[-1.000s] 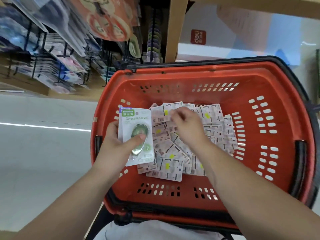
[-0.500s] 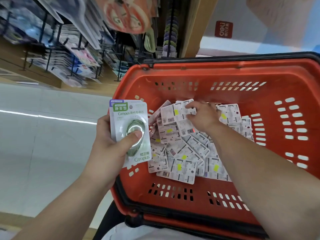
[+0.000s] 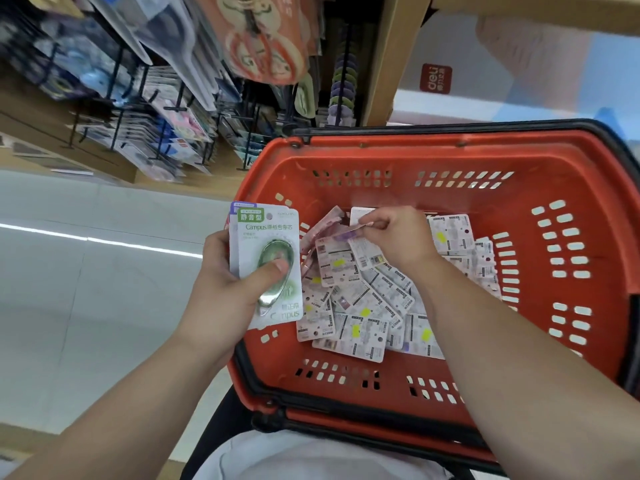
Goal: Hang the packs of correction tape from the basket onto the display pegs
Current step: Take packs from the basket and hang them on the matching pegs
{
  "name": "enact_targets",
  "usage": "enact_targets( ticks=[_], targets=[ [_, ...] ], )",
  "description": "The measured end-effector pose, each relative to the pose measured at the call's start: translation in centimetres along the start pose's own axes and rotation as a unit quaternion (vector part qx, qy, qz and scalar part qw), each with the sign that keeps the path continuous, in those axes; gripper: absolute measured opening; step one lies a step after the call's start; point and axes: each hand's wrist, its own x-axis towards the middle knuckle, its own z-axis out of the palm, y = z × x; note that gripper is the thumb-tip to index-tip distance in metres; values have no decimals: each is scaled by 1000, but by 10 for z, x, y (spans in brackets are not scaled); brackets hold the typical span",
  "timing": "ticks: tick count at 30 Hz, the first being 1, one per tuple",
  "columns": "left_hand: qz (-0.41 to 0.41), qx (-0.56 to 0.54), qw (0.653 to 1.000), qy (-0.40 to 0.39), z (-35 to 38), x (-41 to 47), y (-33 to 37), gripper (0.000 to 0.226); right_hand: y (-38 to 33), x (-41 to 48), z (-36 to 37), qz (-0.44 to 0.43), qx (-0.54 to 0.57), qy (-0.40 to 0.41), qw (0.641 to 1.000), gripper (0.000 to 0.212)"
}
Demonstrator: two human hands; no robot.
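Could not read the print on the heap (image 3: 360, 306) of packs lying face down in the basket (image 3: 554, 168): too blurred. Lost the basket's right side past the frame edge, and its near rim and part of the heap under the right forearm. Saw only a purple sliver of another card behind the front pack (image 3: 266, 237) in the left hand (image 3: 225, 285); could not count the stack there. Made out the pegs (image 3: 166, 109) at upper left only as dark, blurred prongs crowded with hanging goods.

Held the left hand just over the basket's left rim, fingers wrapped behind the front pack, thumb pressed on its clear blister, card upright with its face to the camera. Reached the right hand (image 3: 398, 237) into the basket, back of the hand up, thumb and forefinger nipped on the upper edge of a tilted pack (image 3: 369, 252) at the heap's far end, other fingers curled. Could not tell whether raised clear of its neighbours or touching them.
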Motion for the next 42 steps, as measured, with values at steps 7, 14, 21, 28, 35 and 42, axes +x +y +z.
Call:
enact_targets(
  ticks=[7,14,21,28,35,42],
  targets=[
    [38,43,998,-19,7,-5,3,49,-31,-52,-63,-98,171,-41,979,19],
    [21,33,991,-130,32,2,0,58,-45,-79,-81,-66,227,-141,962,14],
    [-47,-23,977,-205,55,6,-12,48,-50,-81,-47,-33,219,-9,975,25],
    [-47,22,955,-292,43,20,-35,72,-48,-77,-17,-17,197,-20,980,36],
    [-45,70,978,-192,39,41,-40,60,16,-31,-12,158,231,84,956,21],
    [-28,79,993,-81,21,54,-42,61,59,14,-8,216,20,5,976,22]
  ],
)
